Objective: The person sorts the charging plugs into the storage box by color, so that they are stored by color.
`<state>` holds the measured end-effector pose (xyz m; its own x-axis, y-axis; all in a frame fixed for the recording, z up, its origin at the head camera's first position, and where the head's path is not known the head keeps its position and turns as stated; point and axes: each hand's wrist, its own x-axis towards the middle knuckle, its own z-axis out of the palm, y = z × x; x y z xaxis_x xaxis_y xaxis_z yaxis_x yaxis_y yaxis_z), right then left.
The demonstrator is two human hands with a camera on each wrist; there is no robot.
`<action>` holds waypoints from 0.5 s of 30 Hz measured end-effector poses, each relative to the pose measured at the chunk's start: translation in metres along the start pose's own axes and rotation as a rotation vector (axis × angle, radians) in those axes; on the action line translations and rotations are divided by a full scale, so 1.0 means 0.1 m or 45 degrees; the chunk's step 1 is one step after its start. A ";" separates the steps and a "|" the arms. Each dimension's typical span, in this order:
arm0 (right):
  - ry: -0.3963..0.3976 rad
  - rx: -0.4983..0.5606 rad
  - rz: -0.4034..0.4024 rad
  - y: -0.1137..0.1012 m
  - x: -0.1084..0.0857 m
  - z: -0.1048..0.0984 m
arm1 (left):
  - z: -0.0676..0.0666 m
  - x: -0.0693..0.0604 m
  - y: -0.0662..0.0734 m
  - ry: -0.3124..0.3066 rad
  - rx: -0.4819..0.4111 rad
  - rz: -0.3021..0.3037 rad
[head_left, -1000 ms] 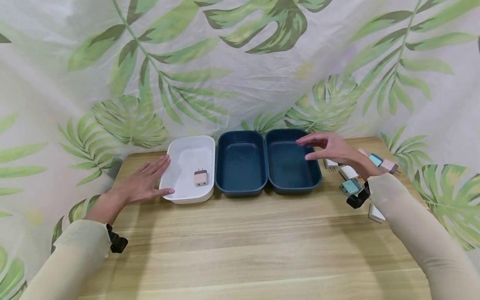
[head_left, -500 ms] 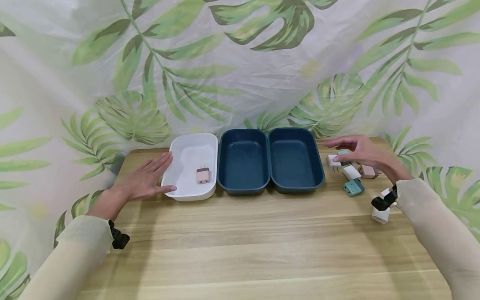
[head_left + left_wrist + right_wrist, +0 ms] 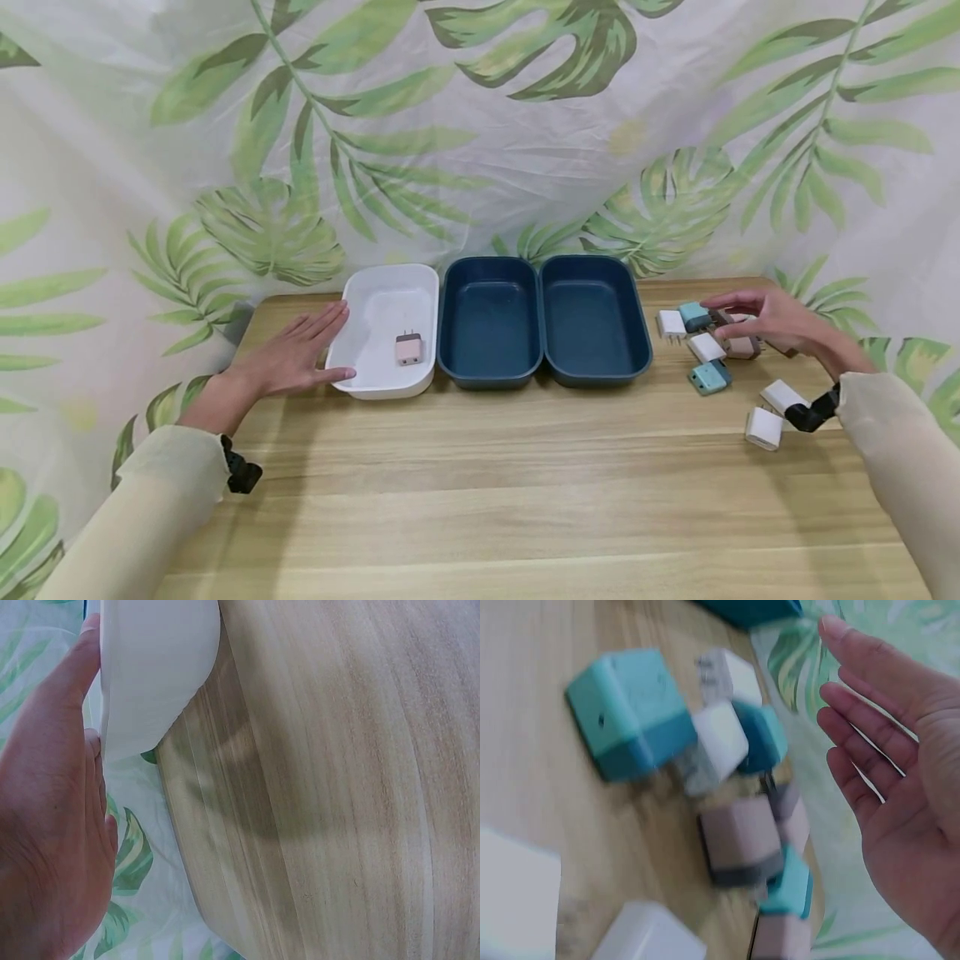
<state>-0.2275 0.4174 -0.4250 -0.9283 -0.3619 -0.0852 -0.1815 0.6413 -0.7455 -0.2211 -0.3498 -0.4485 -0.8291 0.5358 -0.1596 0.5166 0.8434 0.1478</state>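
Observation:
My left hand (image 3: pixel 281 354) rests on the left rim of the white tray (image 3: pixel 381 389), fingers straight and thumb spread along its near corner. Inside that tray lies a pink and grey plug charger (image 3: pixel 408 350). Over the loose chargers at the right hovers my right hand (image 3: pixel 776 321), fingers loosely extended and holding nothing. Below and around it lie a teal charger (image 3: pixel 694 317), a white charger (image 3: pixel 707 348) and a pink charger (image 3: pixel 741 347). The right wrist view shows the palm (image 3: pixel 907 765) apart from the chargers, with more pink and teal ones partly hidden behind others.
Two dark blue trays (image 3: pixel 491 383) (image 3: pixel 597 381) stand side by side, right of the white one. Another white charger (image 3: pixel 671 323) and a teal one (image 3: pixel 708 378) lie near them. Two white chargers (image 3: pixel 764 429) (image 3: pixel 783 397) sit closer to the front. A leaf-patterned cloth (image 3: pixel 525 167) hangs behind the table.
My right hand has moved right, from above the right blue tray to over the chargers. The left hand stays on the white tray. The view has shifted slightly.

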 end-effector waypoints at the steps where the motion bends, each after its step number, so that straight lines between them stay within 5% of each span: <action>1: 0.002 -0.020 0.036 0.04 -0.03 -0.02 | -0.01 0.00 0.01 0.001 -0.005 0.000; 6: 0.015 -0.134 0.116 0.21 -0.14 -0.09 | -0.04 0.00 0.03 -0.021 -0.010 -0.014; 15: 0.023 -0.130 0.153 0.40 -0.25 -0.10 | -0.03 0.00 0.03 -0.030 0.003 -0.022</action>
<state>-0.2143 0.4587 -0.4460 -0.9510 -0.2663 -0.1572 -0.0997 0.7453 -0.6593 -0.2205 -0.3473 -0.4456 -0.8328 0.5217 -0.1854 0.5025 0.8528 0.1425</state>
